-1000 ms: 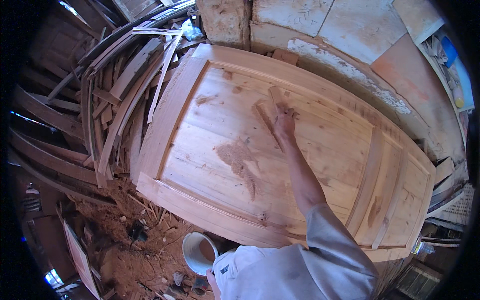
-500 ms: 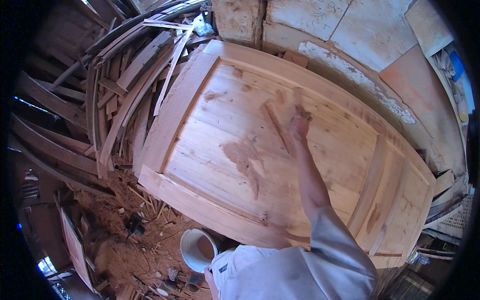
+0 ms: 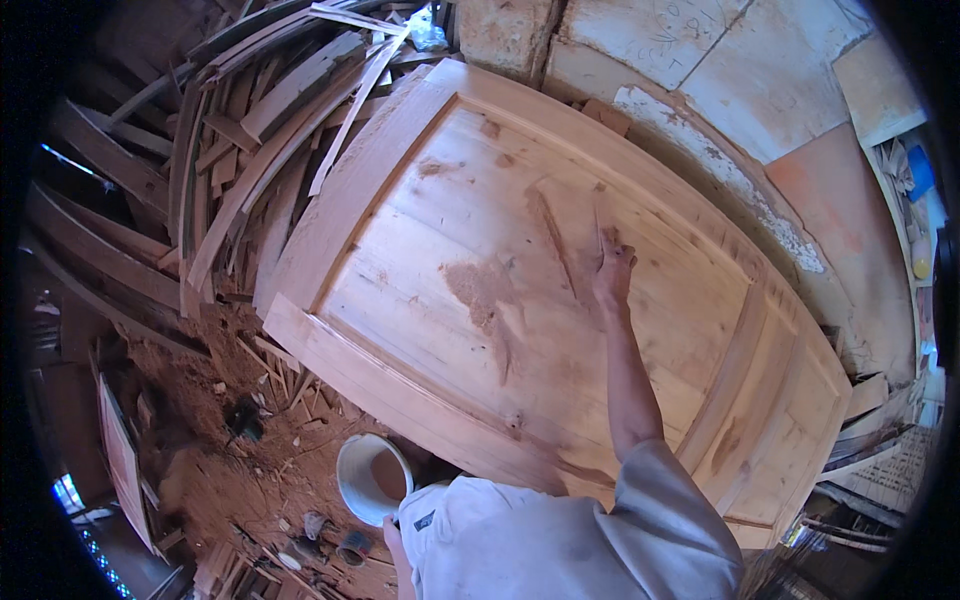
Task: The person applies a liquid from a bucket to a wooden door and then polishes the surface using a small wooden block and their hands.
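Note:
A large pale wooden door [image 3: 560, 400] with recessed panels lies in front of me. Brown smears and a powdery brown patch [image 3: 485, 300] mark its biggest panel. Over that panel my right hand [image 3: 617, 258] is closed around a thin, blade-like tool [image 3: 600, 212], whose exact kind is too blurred to make out. Low beside my hip, my left hand [image 3: 391, 524] grips the rim of a white bucket [image 3: 350, 485], its fingers partly hidden. Something smooth and brownish shows inside the bucket.
Offcuts and long boards [image 3: 270, 150] are heaped at the far left. Sawdust and scraps cover the floor [image 3: 210, 450], with a dark object [image 3: 243, 420] among them. Large slabs [image 3: 660, 50] line the wall behind the door. A thin panel [image 3: 122, 450] leans at the left.
My right hand has drawn back toward me over the panel, with the thin tool in it. The left hand stays at the bucket, and the whole view has shifted slightly.

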Action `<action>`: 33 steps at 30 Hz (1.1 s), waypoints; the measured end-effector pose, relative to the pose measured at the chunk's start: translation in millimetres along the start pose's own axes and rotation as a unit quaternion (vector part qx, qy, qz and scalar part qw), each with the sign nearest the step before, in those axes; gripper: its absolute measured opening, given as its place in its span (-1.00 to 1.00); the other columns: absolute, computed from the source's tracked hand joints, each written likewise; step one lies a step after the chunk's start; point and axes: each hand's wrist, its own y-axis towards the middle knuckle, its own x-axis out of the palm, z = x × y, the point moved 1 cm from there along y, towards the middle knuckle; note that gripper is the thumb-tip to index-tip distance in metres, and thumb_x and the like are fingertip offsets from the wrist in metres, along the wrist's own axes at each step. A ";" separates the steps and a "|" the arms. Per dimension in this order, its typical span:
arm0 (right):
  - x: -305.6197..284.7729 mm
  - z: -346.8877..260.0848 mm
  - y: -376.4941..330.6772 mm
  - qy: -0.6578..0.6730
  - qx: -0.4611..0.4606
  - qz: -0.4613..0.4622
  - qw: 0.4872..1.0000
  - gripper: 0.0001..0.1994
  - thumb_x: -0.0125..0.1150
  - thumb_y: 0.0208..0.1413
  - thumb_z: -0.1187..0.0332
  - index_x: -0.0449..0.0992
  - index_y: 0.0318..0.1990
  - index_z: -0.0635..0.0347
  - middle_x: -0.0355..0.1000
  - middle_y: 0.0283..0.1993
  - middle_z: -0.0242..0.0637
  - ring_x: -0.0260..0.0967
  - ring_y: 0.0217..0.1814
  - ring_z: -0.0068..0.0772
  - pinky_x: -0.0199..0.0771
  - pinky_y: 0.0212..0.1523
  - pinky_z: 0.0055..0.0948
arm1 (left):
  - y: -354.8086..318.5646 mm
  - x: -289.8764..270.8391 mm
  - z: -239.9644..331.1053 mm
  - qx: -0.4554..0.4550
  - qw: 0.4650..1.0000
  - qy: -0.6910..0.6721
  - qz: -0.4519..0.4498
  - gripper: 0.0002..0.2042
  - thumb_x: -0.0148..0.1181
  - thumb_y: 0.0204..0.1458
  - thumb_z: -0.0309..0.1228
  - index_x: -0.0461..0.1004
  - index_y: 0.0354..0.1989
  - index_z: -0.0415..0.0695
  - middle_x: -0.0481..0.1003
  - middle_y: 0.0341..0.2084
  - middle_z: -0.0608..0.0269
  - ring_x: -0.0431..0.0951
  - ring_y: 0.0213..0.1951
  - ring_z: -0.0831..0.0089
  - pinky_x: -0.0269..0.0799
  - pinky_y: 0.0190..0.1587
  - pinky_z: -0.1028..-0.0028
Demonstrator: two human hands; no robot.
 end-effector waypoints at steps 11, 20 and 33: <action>26.1 -51.8 -43.1 0.084 -0.078 -0.075 0.991 -0.50 0.06 0.01 0.55 0.35 0.17 0.01 0.29 -0.13 0.00 0.24 -0.06 -0.04 0.19 0.04 -0.11 | -6.6 0.3 -2.0 0.023 1.000 -0.013 -0.008 -0.64 0.02 -0.01 -0.13 0.45 -0.36 -0.26 0.46 -0.41 0.13 0.40 -0.33 0.32 0.32 -0.19 0.36; -2.0 53.4 -98.7 -0.045 0.053 0.036 0.997 -0.48 0.05 -0.01 0.55 0.35 0.18 -0.04 0.30 -0.25 -0.08 0.20 -0.19 -0.13 0.19 -0.07 -0.20 | 0.9 1.3 0.8 0.037 0.999 0.004 -0.015 -0.64 0.02 -0.01 -0.13 0.45 -0.37 -0.25 0.46 -0.41 0.14 0.40 -0.34 0.32 0.33 -0.20 0.35; -10.4 -41.6 -175.7 0.013 0.016 0.015 1.000 -0.39 0.02 -0.07 0.64 0.30 0.22 -0.01 0.21 -0.14 -0.01 0.16 -0.11 -0.04 0.25 -0.04 -0.20 | 30.4 -1.5 5.1 0.046 0.996 -0.025 -0.071 -0.66 0.03 -0.02 -0.14 0.45 -0.40 -0.22 0.46 -0.44 0.15 0.41 -0.36 0.32 0.35 -0.22 0.34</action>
